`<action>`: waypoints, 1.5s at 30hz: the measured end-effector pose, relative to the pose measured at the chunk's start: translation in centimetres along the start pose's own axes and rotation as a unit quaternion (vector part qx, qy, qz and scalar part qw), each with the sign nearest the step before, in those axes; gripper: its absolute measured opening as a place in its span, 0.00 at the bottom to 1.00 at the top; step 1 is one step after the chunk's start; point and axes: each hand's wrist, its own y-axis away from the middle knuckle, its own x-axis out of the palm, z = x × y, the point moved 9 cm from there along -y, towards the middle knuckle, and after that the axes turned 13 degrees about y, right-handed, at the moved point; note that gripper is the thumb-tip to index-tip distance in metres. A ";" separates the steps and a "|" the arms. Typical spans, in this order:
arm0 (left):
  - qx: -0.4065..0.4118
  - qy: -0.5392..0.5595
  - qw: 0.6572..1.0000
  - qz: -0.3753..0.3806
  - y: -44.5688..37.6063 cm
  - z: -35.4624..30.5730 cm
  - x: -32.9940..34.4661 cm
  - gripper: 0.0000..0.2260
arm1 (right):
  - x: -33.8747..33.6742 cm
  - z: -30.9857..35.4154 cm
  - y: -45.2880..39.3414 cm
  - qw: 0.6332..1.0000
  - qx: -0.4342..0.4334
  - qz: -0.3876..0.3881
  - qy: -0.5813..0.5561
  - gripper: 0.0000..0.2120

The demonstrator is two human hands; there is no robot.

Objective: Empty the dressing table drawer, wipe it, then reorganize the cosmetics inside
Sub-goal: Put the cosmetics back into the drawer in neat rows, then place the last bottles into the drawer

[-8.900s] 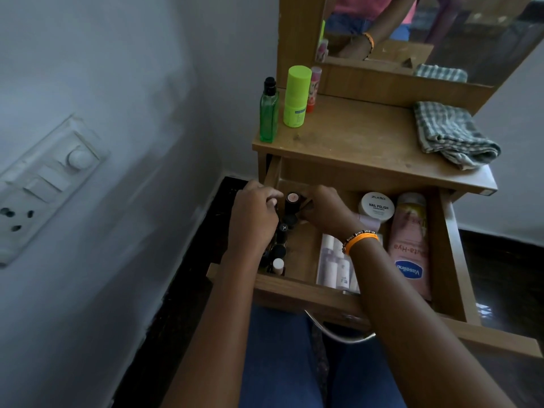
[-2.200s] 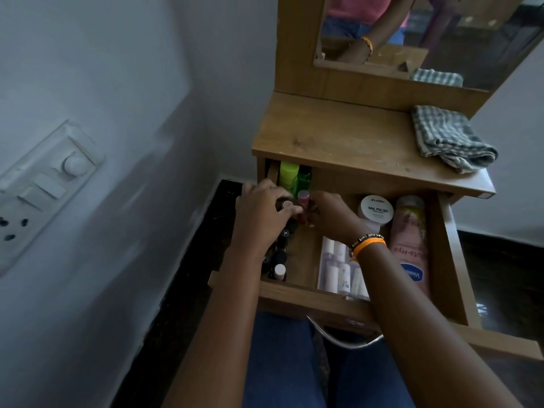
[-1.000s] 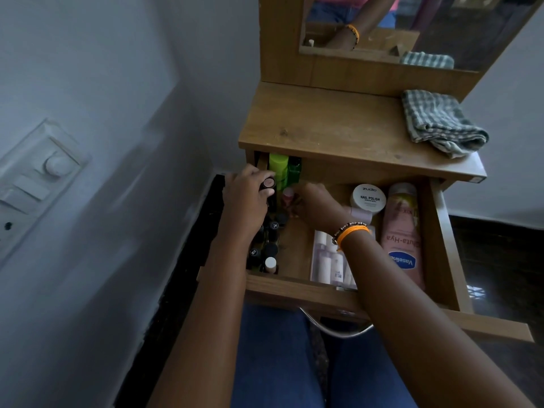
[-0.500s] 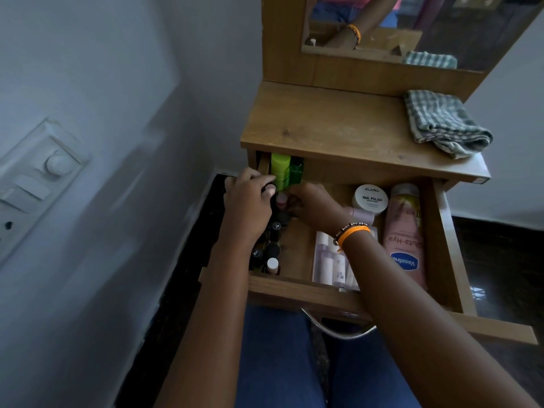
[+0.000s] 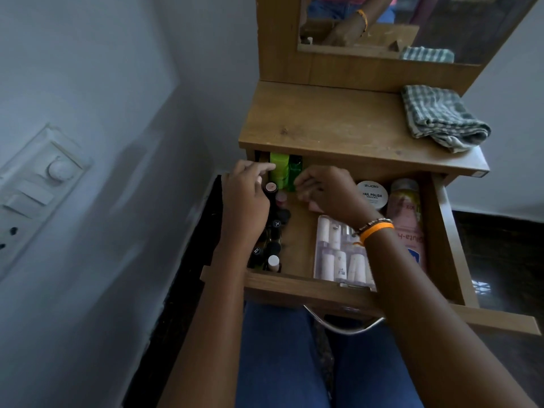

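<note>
The wooden drawer is pulled out over my lap. Along its left side stand several dark lipsticks and nail polishes, with a pink-topped lipstick at the back. A lime-green bottle and a darker green bottle stand in the back left corner. My left hand hovers beside the lipstick, its index finger stretched out to the lime bottle. My right hand hangs loosely curled over the drawer's middle with nothing visible in it. A white nail polish remover tub, a pink lotion bottle and a clear pack of small bottles lie to the right.
A folded checked cloth lies on the right of the dressing table top. A mirror rises behind it. A wall with a switch panel is close on the left. The drawer's metal handle hangs over my knees.
My left hand has loosened off the lipstick and its index finger now reaches the lime bottle. My right hand has drawn back slightly to the right.
</note>
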 end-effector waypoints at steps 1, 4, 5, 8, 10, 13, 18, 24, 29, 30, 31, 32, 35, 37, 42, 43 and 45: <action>0.007 0.007 1.000 0.002 0.6 -0.9 0.0 0.18 | -1.2 -0.1 0.8 1.000 0.008 -0.015 -0.018 0.17; 0.022 0.014 0.999 0.026 3.8 -3.4 0.8 0.16 | -4.2 -0.4 4.2 0.999 0.007 -0.045 0.003 0.17; 0.023 0.016 0.999 0.038 5.0 -3.8 1.3 0.14 | -4.9 -0.6 5.6 0.998 0.006 -0.052 0.037 0.16; 0.038 -0.014 0.996 0.079 8.7 -4.5 3.2 0.11 | -5.1 -1.8 10.0 0.992 0.034 -0.040 0.118 0.11; 0.064 -0.048 0.992 0.097 10.7 -4.7 3.8 0.11 | -4.8 -2.4 13.1 0.985 0.049 -0.055 0.157 0.09; 0.077 -0.073 0.989 0.105 12.6 -4.2 3.7 0.13 | -4.6 -3.5 17.3 0.973 0.085 -0.125 0.176 0.06; 0.099 -0.163 0.974 0.119 14.1 -3.3 3.3 0.17 | -3.9 -3.0 20.7 0.935 0.071 -0.236 0.255 0.14; 0.108 -0.194 0.963 0.153 14.1 -3.1 3.9 0.22 | -3.6 -2.7 20.5 0.914 0.063 -0.266 0.299 0.16; 0.131 -0.222 0.952 0.166 13.8 -2.9 4.4 0.34 | -3.2 -3.2 19.8 0.915 0.075 -0.236 0.319 0.22; 0.134 -0.231 0.949 0.167 13.6 -2.8 4.5 0.37 | -3.2 -3.2 19.7 0.914 0.072 -0.230 0.326 0.23; 0.138 -0.239 0.947 0.166 13.4 -2.7 4.7 0.38 | -3.2 -3.2 19.5 0.914 0.065 -0.224 0.332 0.24; 0.141 -0.241 0.946 0.165 13.1 -2.6 4.9 0.40 | -3.1 -3.2 19.2 0.914 0.056 -0.220 0.336 0.25; 0.144 -0.234 0.947 0.167 11.8 -2.3 5.7 0.44 | -3.4 -3.4 18.1 0.919 0.015 -0.210 0.334 0.28; 0.145 -0.232 0.946 0.174 10.5 -2.2 6.3 0.46 | -3.5 -3.8 17.1 0.916 -0.016 -0.205 0.343 0.30; 0.133 -0.253 0.942 0.176 6.3 -2.7 8.1 0.46 | -4.5 -5.2 12.8 0.897 -0.027 -0.187 0.399 0.47; 0.132 -0.261 0.940 0.173 5.4 -2.8 8.4 0.46 | -4.8 -5.5 11.9 0.895 -0.023 -0.189 0.404 0.49; 0.132 -0.280 0.935 0.172 3.7 -2.8 9.2 0.47 | -5.4 -5.9 10.2 0.887 -0.016 -0.198 0.417 0.53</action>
